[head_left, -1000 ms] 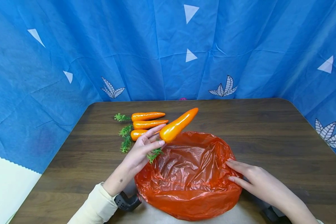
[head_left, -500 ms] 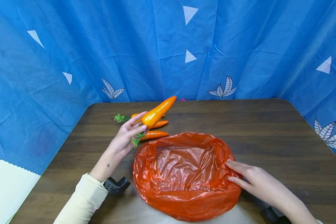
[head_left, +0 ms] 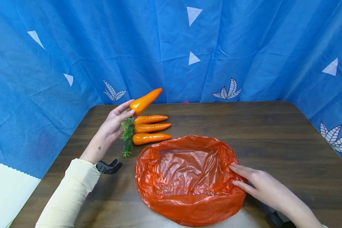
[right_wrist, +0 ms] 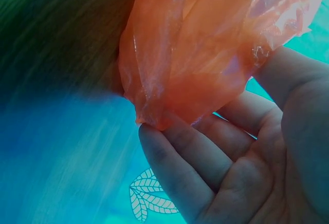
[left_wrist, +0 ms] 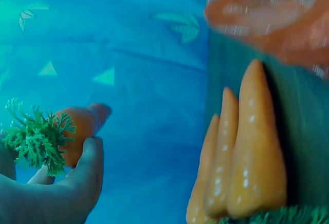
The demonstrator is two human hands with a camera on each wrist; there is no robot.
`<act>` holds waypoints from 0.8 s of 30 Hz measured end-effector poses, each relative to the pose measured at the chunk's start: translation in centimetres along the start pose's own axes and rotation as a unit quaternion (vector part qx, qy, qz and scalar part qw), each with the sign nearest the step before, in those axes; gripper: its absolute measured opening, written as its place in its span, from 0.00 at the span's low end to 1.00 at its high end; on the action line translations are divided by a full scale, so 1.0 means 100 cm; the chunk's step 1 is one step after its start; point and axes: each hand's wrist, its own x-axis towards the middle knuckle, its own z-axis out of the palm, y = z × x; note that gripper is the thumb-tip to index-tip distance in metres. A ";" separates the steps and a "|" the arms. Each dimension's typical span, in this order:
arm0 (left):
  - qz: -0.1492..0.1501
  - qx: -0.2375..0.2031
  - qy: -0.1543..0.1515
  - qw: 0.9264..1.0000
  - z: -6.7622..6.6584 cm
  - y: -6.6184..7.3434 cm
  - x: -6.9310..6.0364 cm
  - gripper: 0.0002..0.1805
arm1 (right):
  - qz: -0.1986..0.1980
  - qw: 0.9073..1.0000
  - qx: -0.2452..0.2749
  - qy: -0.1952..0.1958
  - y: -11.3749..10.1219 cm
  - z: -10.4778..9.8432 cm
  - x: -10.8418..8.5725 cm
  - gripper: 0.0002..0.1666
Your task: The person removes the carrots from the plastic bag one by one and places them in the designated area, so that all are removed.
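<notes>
In the head view, my left hand (head_left: pixel 112 122) holds an orange carrot (head_left: pixel 146 100) by its thick leafy end, the tip pointing up and right, above the far left of the table. Green leaves (left_wrist: pixel 38 136) stick out over the hand in the left wrist view. Below and beside it lie three more carrots (head_left: pixel 152 138) in a row, tips to the right. My right hand (head_left: pixel 262 183) holds the right rim of a red plastic bag (head_left: pixel 199 202), its thumb over the edge and other fingers along the outside. The bag's mouth gapes upward, with no carrot visible inside.
The dark wooden table (head_left: pixel 273 136) ends at a blue curtain (head_left: pixel 159 47) behind and on both sides. Pale cloth or paper (head_left: pixel 8 190) shows at the lower left. Each wrist wears a black camera (head_left: pixel 109 167).
My left hand has carried the carrot from over the bag's left rim to the far left, uncovering the lying carrots. My right hand and the bag have stayed put.
</notes>
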 end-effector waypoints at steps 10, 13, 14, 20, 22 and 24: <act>-0.032 0.084 -0.025 0.996 -0.028 0.005 0.034 0.30 | -0.008 1.000 -0.004 0.008 0.000 -0.001 0.000 0.36; -0.048 0.110 -0.034 0.992 -0.041 0.007 0.045 0.31 | -0.005 1.000 -0.005 0.007 0.000 -0.002 0.001 0.37; -0.051 0.117 -0.034 0.991 -0.045 0.006 0.049 0.30 | -0.003 1.000 -0.005 0.006 0.000 -0.002 0.001 0.37; -0.069 0.122 -0.038 0.989 -0.070 0.003 0.075 0.30 | 0.003 1.000 -0.001 0.002 -0.001 -0.002 0.001 0.37; -0.073 0.117 -0.048 0.989 -0.080 0.000 0.082 0.29 | 0.004 1.000 0.003 0.001 -0.001 -0.002 0.000 0.38; -0.078 0.113 -0.063 0.989 -0.089 -0.006 0.088 0.28 | 0.004 1.000 0.006 0.000 0.000 0.000 0.000 0.38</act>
